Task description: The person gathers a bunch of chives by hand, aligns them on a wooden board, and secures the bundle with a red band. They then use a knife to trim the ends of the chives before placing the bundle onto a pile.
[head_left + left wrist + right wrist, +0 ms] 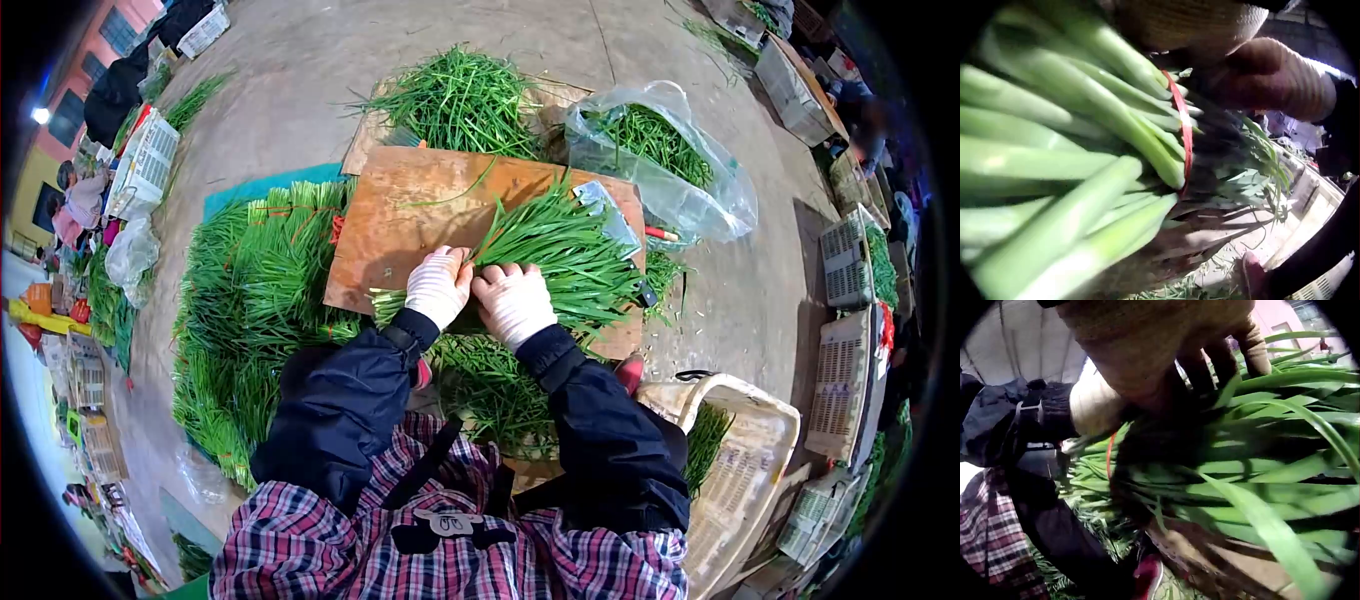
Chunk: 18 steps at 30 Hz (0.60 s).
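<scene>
A bundle of garlic chives (580, 250) lies across a wooden board (375, 235), pale stems to the left and green leaves to the right. My gloved left hand (438, 288) grips the bundle at the stem end, fingers bent in toward a thin red tie. That red tie (1185, 125) runs round the stems in the left wrist view. Close beside it, my gloved right hand (515, 303) holds the leafy part from above. Its fingers curl over the leaves (1297, 469) in the right wrist view; the thumb is hidden.
Tied chive bundles (270, 260) are stacked on the left. Beyond the board sits a loose heap of chives (460, 105), with a clear plastic bag (735, 195) of greens to its right. A pale plastic basket (770, 450) stands at my right. Crates (840, 385) line the far right.
</scene>
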### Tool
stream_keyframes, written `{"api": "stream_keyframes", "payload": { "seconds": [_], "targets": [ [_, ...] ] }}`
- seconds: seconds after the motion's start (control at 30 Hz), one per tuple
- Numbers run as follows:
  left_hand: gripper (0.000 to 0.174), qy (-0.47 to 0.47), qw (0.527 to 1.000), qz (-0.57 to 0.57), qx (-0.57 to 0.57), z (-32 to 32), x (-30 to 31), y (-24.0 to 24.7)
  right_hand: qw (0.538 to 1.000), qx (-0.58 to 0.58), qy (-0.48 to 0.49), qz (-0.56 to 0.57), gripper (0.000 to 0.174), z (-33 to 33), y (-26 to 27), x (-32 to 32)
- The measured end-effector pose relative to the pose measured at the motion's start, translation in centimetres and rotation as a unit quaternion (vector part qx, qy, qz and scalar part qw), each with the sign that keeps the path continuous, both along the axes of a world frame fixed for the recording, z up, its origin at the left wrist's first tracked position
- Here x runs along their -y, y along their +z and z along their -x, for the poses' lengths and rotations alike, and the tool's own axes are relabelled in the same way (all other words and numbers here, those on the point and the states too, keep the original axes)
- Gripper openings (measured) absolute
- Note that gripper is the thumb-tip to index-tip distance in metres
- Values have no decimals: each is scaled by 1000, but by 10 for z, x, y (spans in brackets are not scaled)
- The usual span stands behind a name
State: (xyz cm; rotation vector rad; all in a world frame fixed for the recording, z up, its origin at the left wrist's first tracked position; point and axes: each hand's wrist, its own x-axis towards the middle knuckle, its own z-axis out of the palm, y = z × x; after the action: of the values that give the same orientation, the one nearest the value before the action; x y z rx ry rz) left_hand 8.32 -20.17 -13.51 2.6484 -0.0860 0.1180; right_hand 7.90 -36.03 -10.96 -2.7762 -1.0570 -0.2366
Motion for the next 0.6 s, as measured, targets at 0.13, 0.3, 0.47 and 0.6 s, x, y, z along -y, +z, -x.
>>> {"api": "stream_keyframes", "payload": {
  "seconds": [0.13, 0.3, 0.47, 0.6],
  "targets": [
    [24, 34, 998, 56, 13, 2, 3, -2, 976, -174, -112, 67, 33, -2, 18, 45],
    [38, -15, 994, 45, 99, 16, 7, 8, 901, -263, -151, 312, 44, -10, 18, 128],
    [61, -71, 996, 12, 53, 22, 9, 11, 888, -277, -229, 285, 41, -9, 46, 172],
    [75, -78, 994, -45, -58, 23, 20, 23, 983, -146, -109, -11, 26, -1, 27, 139]
  ]
}}
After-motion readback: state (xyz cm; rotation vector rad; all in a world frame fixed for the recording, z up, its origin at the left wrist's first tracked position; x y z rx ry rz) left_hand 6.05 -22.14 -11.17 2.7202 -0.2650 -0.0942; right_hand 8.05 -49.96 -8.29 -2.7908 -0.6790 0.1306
